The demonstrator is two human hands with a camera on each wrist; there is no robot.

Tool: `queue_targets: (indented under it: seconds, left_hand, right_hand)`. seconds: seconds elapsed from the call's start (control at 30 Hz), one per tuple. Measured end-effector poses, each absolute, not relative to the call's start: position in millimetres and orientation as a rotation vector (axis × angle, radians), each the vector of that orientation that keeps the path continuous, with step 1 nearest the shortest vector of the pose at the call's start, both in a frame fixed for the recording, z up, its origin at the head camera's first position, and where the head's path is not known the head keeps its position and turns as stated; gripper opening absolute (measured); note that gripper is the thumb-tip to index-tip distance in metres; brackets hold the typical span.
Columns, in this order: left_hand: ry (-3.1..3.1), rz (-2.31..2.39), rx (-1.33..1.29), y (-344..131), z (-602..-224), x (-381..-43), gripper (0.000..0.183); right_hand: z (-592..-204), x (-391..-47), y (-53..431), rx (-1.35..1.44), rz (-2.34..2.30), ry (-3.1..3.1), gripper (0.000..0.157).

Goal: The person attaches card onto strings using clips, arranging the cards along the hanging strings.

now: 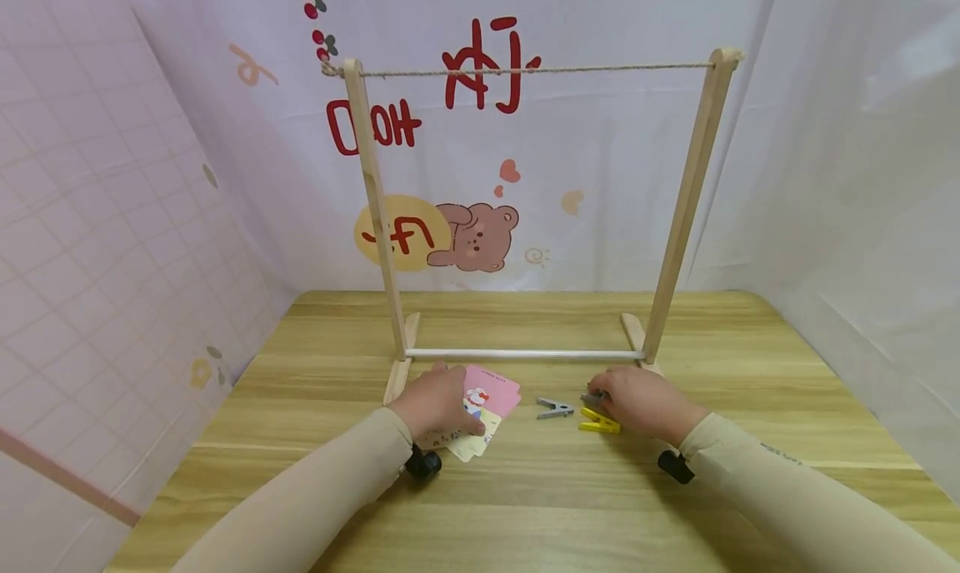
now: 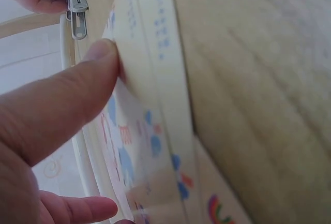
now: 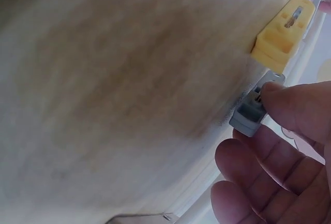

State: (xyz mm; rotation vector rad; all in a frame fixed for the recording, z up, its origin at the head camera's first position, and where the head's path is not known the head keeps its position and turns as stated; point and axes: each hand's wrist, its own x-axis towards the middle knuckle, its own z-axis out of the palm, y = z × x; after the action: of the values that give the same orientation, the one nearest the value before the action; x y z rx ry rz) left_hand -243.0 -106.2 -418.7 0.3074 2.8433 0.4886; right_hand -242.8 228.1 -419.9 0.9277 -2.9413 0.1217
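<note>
Wooden tabletop (image 1: 525,498): cards (image 1: 491,400) under splayed left hand (image 1: 437,401), grey clip (image 3: 249,113) pinched in right hand (image 1: 647,400).

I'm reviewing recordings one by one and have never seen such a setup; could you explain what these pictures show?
There is no robot here: the left grip and the right grip are a person's own bare hands. The wide picture comes from a head-worn camera looking forward and down; the two close, tilted ones come from wrist cameras. On the wooden table stands a wooden frame with a string stretched across its top. In front of it lie patterned cards, a yellow clothespin and a loose grey clothespin. The right grip pinches a second grey clothespin between thumb and finger. The left grip is at the cards, its thumb touching them; whether it actually holds them is hard to tell.
</note>
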Motion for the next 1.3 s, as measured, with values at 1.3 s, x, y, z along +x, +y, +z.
queue_targets:
  seconds: [1.3]
  left_hand:
    - [2.857, 0.706, 0.276, -101, -415, -245, 0.081]
  right_hand:
    - [-422, -244, 229, 0.914, 0.116, -2.869, 0.035]
